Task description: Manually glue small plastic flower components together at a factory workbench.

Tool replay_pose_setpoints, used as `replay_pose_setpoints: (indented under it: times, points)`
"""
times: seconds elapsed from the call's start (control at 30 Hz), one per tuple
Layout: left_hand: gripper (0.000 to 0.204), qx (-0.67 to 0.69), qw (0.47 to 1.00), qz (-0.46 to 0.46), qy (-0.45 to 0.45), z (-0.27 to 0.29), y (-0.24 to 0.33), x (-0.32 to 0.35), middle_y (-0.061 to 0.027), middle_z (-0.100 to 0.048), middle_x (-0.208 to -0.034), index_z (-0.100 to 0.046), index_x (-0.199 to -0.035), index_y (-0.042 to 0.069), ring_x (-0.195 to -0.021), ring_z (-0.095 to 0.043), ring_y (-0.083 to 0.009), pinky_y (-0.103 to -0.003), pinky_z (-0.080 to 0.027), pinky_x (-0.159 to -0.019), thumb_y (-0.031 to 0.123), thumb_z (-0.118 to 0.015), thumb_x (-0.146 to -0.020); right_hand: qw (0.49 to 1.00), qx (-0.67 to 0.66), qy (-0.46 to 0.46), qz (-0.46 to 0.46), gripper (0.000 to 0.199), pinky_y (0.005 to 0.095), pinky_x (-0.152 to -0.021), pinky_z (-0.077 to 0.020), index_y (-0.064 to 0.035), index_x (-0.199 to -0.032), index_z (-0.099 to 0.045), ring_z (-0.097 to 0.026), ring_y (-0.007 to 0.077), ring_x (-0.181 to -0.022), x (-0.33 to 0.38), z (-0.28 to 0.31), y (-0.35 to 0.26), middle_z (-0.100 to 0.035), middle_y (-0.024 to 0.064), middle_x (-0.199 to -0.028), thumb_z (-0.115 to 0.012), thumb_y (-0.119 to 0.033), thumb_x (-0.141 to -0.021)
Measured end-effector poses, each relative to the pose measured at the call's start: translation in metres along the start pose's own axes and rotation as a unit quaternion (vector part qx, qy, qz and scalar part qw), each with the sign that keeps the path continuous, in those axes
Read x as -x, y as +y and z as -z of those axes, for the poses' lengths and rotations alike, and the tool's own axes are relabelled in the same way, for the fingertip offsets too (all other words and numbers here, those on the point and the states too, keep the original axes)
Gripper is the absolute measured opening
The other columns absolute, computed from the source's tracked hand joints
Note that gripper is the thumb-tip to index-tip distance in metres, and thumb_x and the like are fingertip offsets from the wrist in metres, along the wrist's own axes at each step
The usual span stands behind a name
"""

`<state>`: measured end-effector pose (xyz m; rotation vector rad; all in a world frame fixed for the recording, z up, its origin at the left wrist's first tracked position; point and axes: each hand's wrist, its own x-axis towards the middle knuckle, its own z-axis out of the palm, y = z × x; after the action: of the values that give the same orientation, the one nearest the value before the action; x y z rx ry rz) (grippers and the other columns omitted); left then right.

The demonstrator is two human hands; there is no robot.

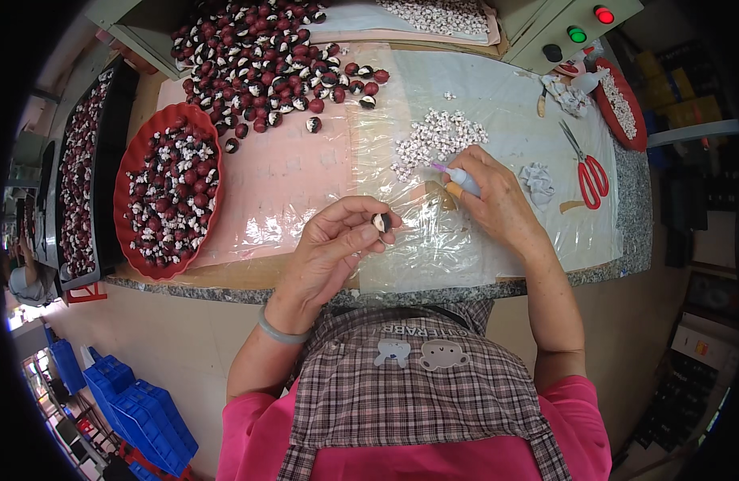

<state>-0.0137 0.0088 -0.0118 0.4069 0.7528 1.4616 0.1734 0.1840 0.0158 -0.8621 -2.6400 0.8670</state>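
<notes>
My left hand (331, 240) pinches a small round black-and-white piece (380, 223) between thumb and fingers, above the front of the table. In my right hand (502, 200) is a small pale squeeze bottle (462, 180) with a thin purple tip pointing left. Something yellow-orange sits by the fingertips of that hand. The bottle's tip is close to a loose heap of tiny white pieces with dark marks (442, 135). Beyond my left hand lies a large spread of dark red, black and white balls (265, 72).
A red scalloped bowl (123, 204) of balls with white bits stands at the left, beside a long black tray (105, 172). Red-handled scissors (591, 180) and crumpled white tissue (538, 183) lie at the right. A second red dish (638, 132) and a grey control box (546, 40) are farther back.
</notes>
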Motion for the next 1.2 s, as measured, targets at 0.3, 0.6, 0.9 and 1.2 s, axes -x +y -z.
replay_pose_setpoints:
  times: [0.3,0.6,0.9,1.2]
  points:
    - [0.030,-0.042,0.999,0.016,0.014,-0.007,-0.001,-0.001,-0.0095,-0.065,-0.103,-0.058,-0.120,0.000,-0.086,-0.059,-0.0111,-0.023,-0.048,-0.077,0.011,-0.059,-0.092,0.998,0.008,0.025,0.052,0.027,0.0413,-0.075,-0.0490,-0.0018,-0.101,-0.058,-0.060,0.0344,-0.089,0.001,-0.001,0.006,-0.059,0.0127,-0.097,-0.068,-0.005,-0.077]
    - [0.028,-0.054,0.998,0.014,0.032,-0.010,-0.003,-0.001,-0.0097,-0.064,-0.098,-0.058,-0.117,0.000,-0.077,-0.055,-0.0099,-0.020,-0.044,-0.065,0.011,-0.059,-0.092,0.998,-0.016,-0.006,0.054,0.022,0.0380,-0.074,-0.0489,-0.0020,-0.095,-0.063,-0.060,0.0333,-0.086,0.001,0.001,0.009,-0.060,0.0124,-0.094,-0.068,-0.004,-0.074]
    - [0.030,-0.087,0.996,0.005,0.009,-0.016,-0.003,-0.002,-0.0071,-0.064,-0.094,-0.054,-0.122,0.001,-0.071,-0.051,-0.0060,-0.019,-0.041,-0.060,0.013,-0.055,-0.095,0.875,-0.470,-0.024,-0.113,0.011,0.0253,-0.057,-0.0495,0.0019,-0.093,-0.062,-0.060,0.0115,-0.063,0.014,0.001,-0.016,-0.064,0.0075,-0.079,-0.066,-0.005,-0.085]
    - [0.031,-0.152,0.988,-0.006,-0.001,-0.026,-0.009,-0.001,-0.0061,-0.063,-0.094,-0.051,-0.125,0.002,-0.070,-0.050,-0.0059,-0.018,-0.041,-0.059,0.011,-0.051,-0.096,0.833,-0.540,-0.042,-0.111,0.012,0.0243,-0.059,-0.0522,0.0051,-0.095,-0.063,-0.062,0.0120,-0.067,0.030,-0.011,-0.029,-0.065,0.0090,-0.082,-0.065,0.000,-0.084]
